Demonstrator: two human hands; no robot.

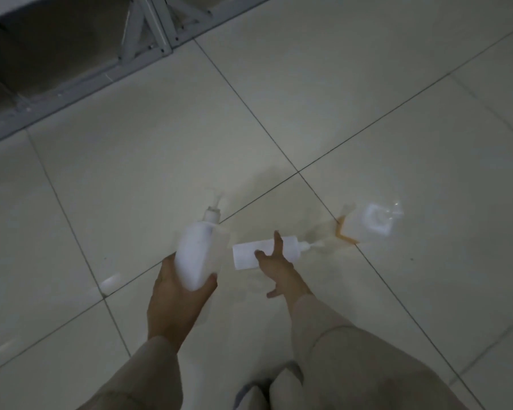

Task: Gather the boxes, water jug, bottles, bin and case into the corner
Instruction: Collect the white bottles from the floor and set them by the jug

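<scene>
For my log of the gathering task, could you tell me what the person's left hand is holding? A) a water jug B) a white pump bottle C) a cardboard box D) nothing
B: the left hand is wrapped around the base of a white pump bottle, lifted off the tiled floor.

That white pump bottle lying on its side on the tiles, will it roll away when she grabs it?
The slim white plastic pump bottle looks round-bodied and lies flat on glossy floor tiles, so a nudge could probably roll it. Its pump nozzle may check the roll. The right hand hovers open above it.
</scene>
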